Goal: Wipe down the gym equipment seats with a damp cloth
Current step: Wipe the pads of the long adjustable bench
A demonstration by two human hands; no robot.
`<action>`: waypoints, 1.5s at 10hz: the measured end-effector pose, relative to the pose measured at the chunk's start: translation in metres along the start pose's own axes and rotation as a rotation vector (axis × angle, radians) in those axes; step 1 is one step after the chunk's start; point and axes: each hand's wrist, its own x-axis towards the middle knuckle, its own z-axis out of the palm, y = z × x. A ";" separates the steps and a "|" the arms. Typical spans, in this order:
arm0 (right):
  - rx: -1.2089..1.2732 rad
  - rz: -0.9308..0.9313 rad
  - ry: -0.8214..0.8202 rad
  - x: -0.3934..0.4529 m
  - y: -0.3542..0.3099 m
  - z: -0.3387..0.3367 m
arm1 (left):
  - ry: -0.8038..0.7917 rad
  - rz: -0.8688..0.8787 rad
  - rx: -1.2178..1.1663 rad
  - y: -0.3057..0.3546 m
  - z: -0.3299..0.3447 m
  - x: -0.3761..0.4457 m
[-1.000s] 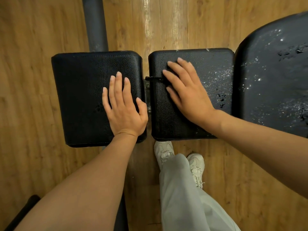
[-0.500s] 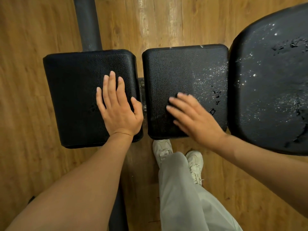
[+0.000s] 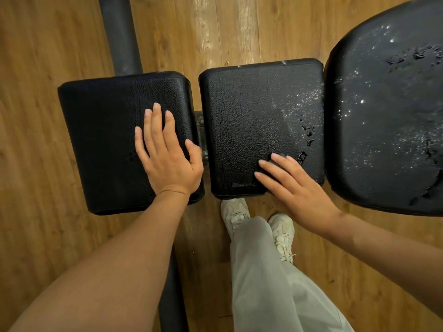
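Underfoot, wooden plank flooring [image 3: 43,212] spreads beneath a dark frame tube [image 3: 119,34]. On the left pad [image 3: 100,140] the left hand [image 3: 167,161] rests flat, fingers straight. On the middle pad [image 3: 251,111], the right hand [image 3: 294,188] presses a dark cloth [image 3: 275,161] with straight fingers, near its front edge. Droplets bead the large seat [image 3: 388,121] rightmost. No lettering is readable.

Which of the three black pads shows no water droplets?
The leftmost pad, under the left hand. The middle pad and the big right pad are speckled.
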 end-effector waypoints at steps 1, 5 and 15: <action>0.076 0.154 0.078 0.038 0.018 -0.006 | -0.003 -0.005 -0.006 0.000 0.000 0.000; 0.077 0.172 0.043 -0.014 0.007 -0.008 | -0.018 -0.010 0.006 0.001 0.000 0.000; 0.177 0.596 0.260 0.096 0.076 -0.022 | -0.059 -0.039 -0.007 0.002 -0.003 0.001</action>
